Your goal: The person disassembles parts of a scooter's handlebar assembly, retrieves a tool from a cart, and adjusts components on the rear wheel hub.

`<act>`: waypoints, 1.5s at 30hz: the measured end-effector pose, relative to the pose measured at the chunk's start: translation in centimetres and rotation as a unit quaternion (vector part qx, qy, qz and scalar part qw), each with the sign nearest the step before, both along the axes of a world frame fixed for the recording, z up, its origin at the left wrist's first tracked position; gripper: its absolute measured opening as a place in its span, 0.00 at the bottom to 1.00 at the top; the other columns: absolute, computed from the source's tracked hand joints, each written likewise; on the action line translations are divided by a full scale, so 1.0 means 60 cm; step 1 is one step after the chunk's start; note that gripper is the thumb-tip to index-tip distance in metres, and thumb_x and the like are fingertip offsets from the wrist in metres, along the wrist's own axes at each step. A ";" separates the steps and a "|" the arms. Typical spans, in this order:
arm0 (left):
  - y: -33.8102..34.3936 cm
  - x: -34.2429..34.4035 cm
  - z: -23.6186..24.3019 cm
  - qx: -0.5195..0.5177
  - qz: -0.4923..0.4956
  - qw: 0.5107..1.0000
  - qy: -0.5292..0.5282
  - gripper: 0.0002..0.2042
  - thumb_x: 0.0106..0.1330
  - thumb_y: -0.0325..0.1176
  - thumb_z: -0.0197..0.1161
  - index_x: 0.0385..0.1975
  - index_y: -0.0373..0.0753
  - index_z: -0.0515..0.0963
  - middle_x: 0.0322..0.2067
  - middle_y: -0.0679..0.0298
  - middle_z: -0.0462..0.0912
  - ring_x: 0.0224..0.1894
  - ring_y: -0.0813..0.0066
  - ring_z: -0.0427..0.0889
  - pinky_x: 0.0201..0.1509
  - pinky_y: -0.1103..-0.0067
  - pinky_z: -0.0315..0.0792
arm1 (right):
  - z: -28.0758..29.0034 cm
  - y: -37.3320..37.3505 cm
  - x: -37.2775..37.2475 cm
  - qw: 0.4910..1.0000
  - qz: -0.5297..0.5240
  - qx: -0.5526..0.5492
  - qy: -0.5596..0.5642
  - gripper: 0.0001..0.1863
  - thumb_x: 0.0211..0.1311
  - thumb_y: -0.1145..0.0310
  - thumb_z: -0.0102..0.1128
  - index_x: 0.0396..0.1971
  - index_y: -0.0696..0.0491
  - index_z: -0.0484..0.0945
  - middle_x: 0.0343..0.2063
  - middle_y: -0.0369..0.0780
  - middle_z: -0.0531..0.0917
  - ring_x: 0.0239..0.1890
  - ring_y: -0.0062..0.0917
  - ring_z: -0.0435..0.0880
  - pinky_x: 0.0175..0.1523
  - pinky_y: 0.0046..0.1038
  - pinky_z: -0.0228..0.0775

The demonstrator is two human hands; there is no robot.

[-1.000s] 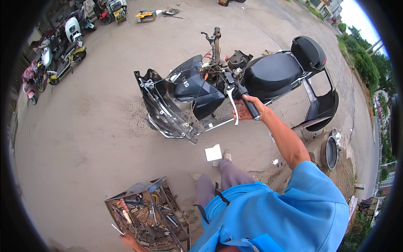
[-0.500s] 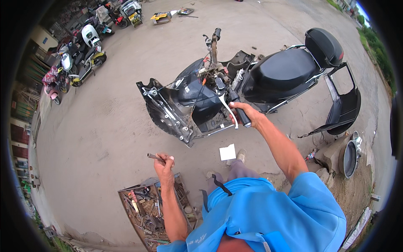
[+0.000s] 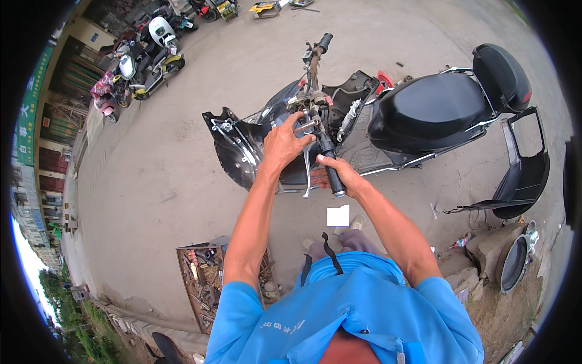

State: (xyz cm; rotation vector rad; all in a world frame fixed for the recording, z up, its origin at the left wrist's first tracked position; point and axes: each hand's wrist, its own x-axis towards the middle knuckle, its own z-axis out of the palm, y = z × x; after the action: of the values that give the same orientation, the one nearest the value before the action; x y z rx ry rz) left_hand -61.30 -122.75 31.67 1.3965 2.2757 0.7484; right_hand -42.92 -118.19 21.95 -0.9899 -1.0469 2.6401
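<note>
My left hand (image 3: pixel 284 140) holds a short metal tool (image 3: pixel 306 125) against the handlebar fittings, just above the silver brake lever (image 3: pixel 307 179). The fingers are curled around the tool; its far end is hard to make out among the parts. My right hand (image 3: pixel 338 171) grips the black handlebar grip (image 3: pixel 330 161), thumb on top and fingers underneath, near the lever. The black scooter stands crosswise before me, its front panels (image 3: pixel 230 156) partly detached, with exposed wires and metal parts around the steering column. Its seat (image 3: pixel 430 106) is to the right.
An open toolbox (image 3: pixel 197 285) lies by my lower left, a white sheet (image 3: pixel 337 215) near my feet. A loose black body panel (image 3: pixel 521 188) and a metal tub (image 3: pixel 513 264) are at right. Parked scooters (image 3: pixel 136 73) line the back left beside shopfronts.
My left hand has risen from the toolbox with the metal tool to the handlebar fittings. My right hand stays on the grip. The camera view has shifted, showing more shopfronts at left.
</note>
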 end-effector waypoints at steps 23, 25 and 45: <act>0.011 0.001 -0.042 0.050 0.052 0.997 -0.024 0.29 0.54 0.34 0.76 0.56 0.37 0.74 0.37 0.53 0.89 0.36 0.68 0.87 0.44 0.73 0.77 | 0.011 0.004 -0.002 0.999 0.017 0.029 0.009 0.34 0.58 0.46 0.70 0.54 0.59 0.74 0.41 0.46 0.86 0.38 0.31 0.87 0.43 0.33 0.76; 0.010 0.007 -0.037 0.039 0.060 0.997 -0.032 0.30 0.54 0.35 0.76 0.57 0.38 0.74 0.34 0.55 0.88 0.35 0.64 0.87 0.43 0.71 0.76 | 0.007 0.005 -0.001 0.999 0.015 0.027 0.014 0.35 0.58 0.46 0.70 0.54 0.59 0.74 0.41 0.46 0.86 0.38 0.31 0.87 0.44 0.32 0.77; 0.014 -0.027 -0.030 0.137 0.126 0.925 -0.331 0.10 0.59 0.26 0.73 0.38 0.32 0.80 0.18 0.80 0.69 0.18 0.92 0.61 0.21 0.87 0.52 | 0.006 0.011 0.000 0.999 0.049 -0.003 0.024 0.33 0.59 0.45 0.68 0.54 0.56 0.73 0.48 0.49 0.84 0.47 0.33 0.86 0.49 0.34 0.76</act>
State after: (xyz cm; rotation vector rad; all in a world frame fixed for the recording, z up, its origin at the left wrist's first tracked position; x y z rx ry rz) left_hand -62.94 -121.90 29.86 0.7665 1.8572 1.4165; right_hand -42.92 -117.56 22.32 -0.8948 -1.1052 2.7313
